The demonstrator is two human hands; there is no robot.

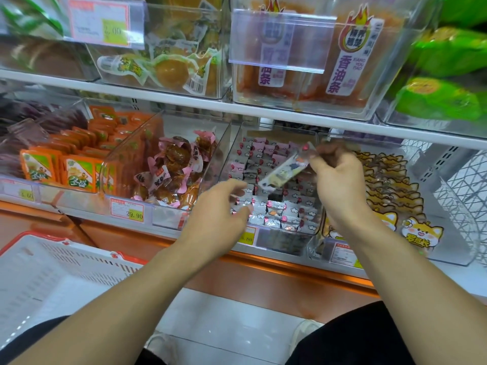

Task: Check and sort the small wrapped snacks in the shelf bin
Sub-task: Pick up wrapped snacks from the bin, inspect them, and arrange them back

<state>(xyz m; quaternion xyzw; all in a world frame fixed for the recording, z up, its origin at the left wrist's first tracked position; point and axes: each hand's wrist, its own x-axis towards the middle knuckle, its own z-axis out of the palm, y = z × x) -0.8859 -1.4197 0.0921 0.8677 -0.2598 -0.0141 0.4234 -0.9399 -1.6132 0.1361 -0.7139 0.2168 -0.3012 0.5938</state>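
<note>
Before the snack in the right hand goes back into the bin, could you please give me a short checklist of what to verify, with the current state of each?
1. Right hand pinches the wrapped snack: ok.
2. Snack held above the clear bin of small wrapped snacks: ok.
3. Left hand free to help, holding nothing: cannot tell; fingers blurred at the bin's edge.
4. Snack's printing readable: not ok; blurred.
5. Gaps among the rows for it: ok.

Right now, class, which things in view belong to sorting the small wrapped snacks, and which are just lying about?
Belong to the job:
right hand
held snack
left hand
snack bin

Just lying about:
orange packets
white basket
dog-print packets
</note>
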